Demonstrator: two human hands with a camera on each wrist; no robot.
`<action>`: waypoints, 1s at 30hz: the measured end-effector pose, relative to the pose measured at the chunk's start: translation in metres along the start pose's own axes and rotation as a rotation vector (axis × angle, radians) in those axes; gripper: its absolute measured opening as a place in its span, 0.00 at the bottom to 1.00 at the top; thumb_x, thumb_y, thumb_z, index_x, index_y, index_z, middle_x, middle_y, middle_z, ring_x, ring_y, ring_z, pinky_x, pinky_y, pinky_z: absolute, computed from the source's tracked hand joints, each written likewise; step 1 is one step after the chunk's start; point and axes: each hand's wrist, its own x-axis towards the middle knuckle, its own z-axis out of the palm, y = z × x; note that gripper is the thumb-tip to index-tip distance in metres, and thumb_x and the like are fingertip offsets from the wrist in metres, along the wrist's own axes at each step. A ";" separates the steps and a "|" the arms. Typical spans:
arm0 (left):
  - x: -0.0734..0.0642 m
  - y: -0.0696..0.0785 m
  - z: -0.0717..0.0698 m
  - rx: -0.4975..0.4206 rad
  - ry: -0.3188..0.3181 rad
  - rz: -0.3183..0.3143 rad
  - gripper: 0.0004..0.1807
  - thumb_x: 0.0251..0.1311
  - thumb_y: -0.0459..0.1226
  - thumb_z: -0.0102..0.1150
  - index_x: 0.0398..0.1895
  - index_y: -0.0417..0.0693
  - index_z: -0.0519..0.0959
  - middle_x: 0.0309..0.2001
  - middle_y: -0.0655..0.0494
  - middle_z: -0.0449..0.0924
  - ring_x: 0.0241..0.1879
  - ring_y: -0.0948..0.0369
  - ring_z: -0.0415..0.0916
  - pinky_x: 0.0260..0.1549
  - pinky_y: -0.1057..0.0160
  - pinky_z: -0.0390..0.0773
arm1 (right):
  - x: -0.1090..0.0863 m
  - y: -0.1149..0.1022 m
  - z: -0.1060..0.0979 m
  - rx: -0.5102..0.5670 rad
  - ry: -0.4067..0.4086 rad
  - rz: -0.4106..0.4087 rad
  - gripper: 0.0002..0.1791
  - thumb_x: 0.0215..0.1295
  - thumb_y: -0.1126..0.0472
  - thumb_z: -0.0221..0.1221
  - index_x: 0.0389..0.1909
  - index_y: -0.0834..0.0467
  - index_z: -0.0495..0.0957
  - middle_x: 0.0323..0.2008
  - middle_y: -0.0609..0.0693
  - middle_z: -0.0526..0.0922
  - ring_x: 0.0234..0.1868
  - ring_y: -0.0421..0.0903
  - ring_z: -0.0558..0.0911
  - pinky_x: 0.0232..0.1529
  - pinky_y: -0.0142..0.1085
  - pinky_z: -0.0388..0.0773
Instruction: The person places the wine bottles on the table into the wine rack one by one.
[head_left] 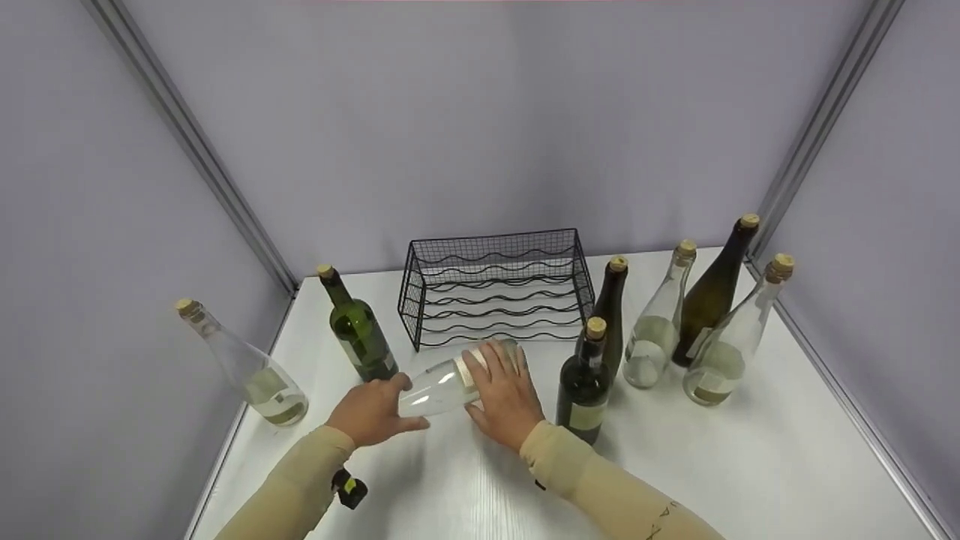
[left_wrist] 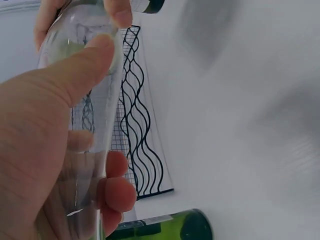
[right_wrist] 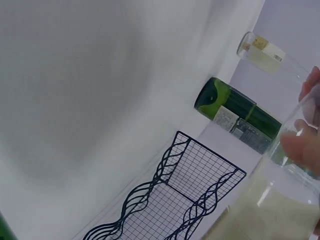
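Observation:
A clear glass bottle [head_left: 435, 391] is held on its side above the table, between both hands. My left hand [head_left: 371, 411] wraps its narrower part; in the left wrist view the thumb [left_wrist: 82, 65] lies along the glass and fingertips [left_wrist: 120, 194] curl round the far side. My right hand [head_left: 506, 394] grips the wide, labelled end from above, thumb on the near side. Behind the bottle stands a black wire wine rack [head_left: 517, 244] with wavy shelves. A green corked bottle [head_left: 364, 334] is upright just beyond my left hand.
A clear corked bottle [head_left: 266, 382] stands at the left edge. Right of my right hand is a dark bottle [head_left: 585, 390], with a brown bottle [head_left: 611, 307] behind it. Farther right are two clear bottles, one here [head_left: 652, 337], and another brown bottle [head_left: 712, 292].

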 end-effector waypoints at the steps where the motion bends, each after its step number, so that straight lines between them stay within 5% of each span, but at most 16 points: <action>1: 0.000 -0.001 -0.001 -0.040 0.005 -0.035 0.39 0.43 0.64 0.68 0.48 0.45 0.76 0.32 0.52 0.83 0.26 0.61 0.78 0.30 0.54 0.79 | 0.002 0.000 -0.001 0.012 0.014 0.023 0.49 0.47 0.44 0.71 0.69 0.55 0.61 0.69 0.58 0.61 0.71 0.55 0.58 0.66 0.58 0.54; 7: 0.002 -0.004 -0.003 -0.290 0.095 -0.202 0.37 0.47 0.60 0.69 0.51 0.43 0.74 0.40 0.50 0.83 0.34 0.59 0.78 0.38 0.50 0.77 | 0.015 0.000 -0.009 0.097 0.045 0.153 0.48 0.52 0.49 0.68 0.71 0.59 0.56 0.72 0.60 0.52 0.73 0.56 0.52 0.64 0.60 0.57; 14: 0.016 0.008 -0.009 -0.613 0.107 -0.350 0.41 0.52 0.61 0.64 0.59 0.41 0.68 0.39 0.46 0.78 0.31 0.55 0.77 0.32 0.55 0.77 | 0.021 0.002 -0.006 0.204 -0.031 0.239 0.44 0.54 0.52 0.67 0.69 0.60 0.59 0.68 0.60 0.60 0.68 0.57 0.62 0.62 0.57 0.62; 22: 0.047 0.029 -0.012 -0.921 0.123 -0.401 0.37 0.61 0.51 0.60 0.64 0.38 0.62 0.39 0.43 0.75 0.27 0.55 0.76 0.31 0.58 0.73 | 0.028 0.000 0.002 0.271 -0.132 0.292 0.42 0.57 0.50 0.66 0.68 0.62 0.60 0.65 0.59 0.64 0.65 0.56 0.65 0.61 0.53 0.64; 26: 0.066 0.035 -0.012 -1.077 0.125 -0.457 0.31 0.62 0.49 0.60 0.59 0.39 0.63 0.42 0.42 0.74 0.28 0.56 0.74 0.28 0.58 0.72 | 0.039 0.003 0.008 0.247 -0.180 0.354 0.41 0.58 0.49 0.64 0.68 0.61 0.60 0.66 0.60 0.61 0.68 0.57 0.61 0.63 0.57 0.59; 30: 0.085 0.037 -0.009 -1.123 0.137 -0.476 0.26 0.62 0.51 0.59 0.50 0.40 0.65 0.38 0.47 0.71 0.26 0.58 0.73 0.26 0.60 0.71 | 0.053 0.010 0.016 0.229 -0.230 0.434 0.43 0.58 0.49 0.64 0.70 0.60 0.58 0.70 0.61 0.56 0.72 0.59 0.52 0.66 0.60 0.52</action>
